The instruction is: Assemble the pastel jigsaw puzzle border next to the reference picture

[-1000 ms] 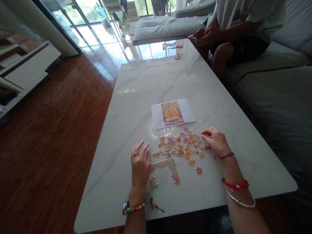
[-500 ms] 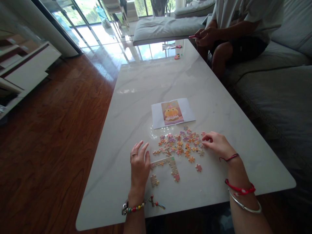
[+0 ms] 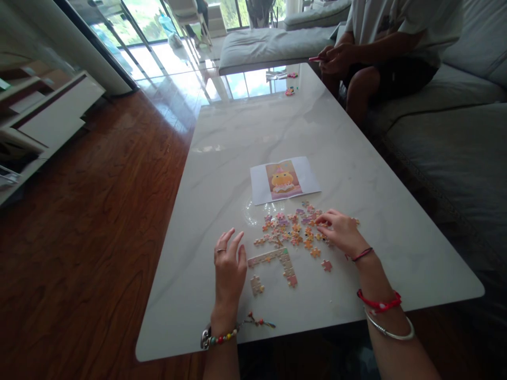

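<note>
My left hand (image 3: pixel 230 269) hovers over or rests on the table at the left end of a joined strip of jigsaw pieces (image 3: pixel 259 257). Its fingers are spread and hold nothing. The strip turns a corner and runs down a short right side to a pink piece (image 3: pixel 292 281). Inside this corner lies a small joined cluster (image 3: pixel 256 285). My right hand (image 3: pixel 339 232) reaches over the right side of a loose pile of puzzle pieces (image 3: pixel 295 228), thumb and forefinger slightly apart, their tips at the pieces. A pink puzzle piece (image 3: pixel 327 265) lies alone below it.
Behind the pile lies a sheet with a printed picture (image 3: pixel 283 179) on the white marble table (image 3: pixel 237 132). Small colourful items (image 3: pixel 290 91) are at the far end. A person (image 3: pixel 392 47) sits on the grey sofa (image 3: pixel 455 142) at right, holding a phone (image 3: pixel 316 58).
My right hand has moved left, further over the pile, and pieces now show to its right. My left hand keeps its place by the strip. The view has shifted slightly.
</note>
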`<state>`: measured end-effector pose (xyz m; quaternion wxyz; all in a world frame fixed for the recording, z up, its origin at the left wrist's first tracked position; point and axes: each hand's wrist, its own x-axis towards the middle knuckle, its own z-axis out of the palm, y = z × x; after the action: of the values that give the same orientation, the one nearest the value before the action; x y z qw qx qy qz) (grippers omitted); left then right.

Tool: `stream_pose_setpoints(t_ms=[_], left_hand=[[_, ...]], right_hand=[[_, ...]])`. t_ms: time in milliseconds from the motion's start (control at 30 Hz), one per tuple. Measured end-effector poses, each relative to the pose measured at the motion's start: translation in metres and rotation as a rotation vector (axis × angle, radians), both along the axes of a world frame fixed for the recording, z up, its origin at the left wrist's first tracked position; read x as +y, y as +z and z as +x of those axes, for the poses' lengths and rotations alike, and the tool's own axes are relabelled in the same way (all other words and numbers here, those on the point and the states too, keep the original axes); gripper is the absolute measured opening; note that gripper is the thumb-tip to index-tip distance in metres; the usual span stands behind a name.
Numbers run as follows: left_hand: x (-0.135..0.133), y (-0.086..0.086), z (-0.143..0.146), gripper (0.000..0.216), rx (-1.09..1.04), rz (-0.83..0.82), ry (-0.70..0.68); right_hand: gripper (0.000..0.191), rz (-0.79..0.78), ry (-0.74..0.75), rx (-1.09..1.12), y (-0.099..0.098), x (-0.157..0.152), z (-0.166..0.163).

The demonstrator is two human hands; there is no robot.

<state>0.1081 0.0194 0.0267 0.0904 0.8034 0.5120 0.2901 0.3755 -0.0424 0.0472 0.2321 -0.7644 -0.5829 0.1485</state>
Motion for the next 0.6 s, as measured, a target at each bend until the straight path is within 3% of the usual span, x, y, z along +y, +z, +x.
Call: stream_pose_setpoints(t_ms=[400,600], left_hand=[[0.002,0.002,-0.006,0.03,-0.028,-0.003,0.022],[0.002,0.001,-0.004,0.029,-0.022,-0.01,0.017]], right_hand=[[0.016,0.048,-0.14,-0.035,-0.024,0.0,0.019],[0.014,0.033,-0.105,-0.01,-0.017,0.0,0.014]])
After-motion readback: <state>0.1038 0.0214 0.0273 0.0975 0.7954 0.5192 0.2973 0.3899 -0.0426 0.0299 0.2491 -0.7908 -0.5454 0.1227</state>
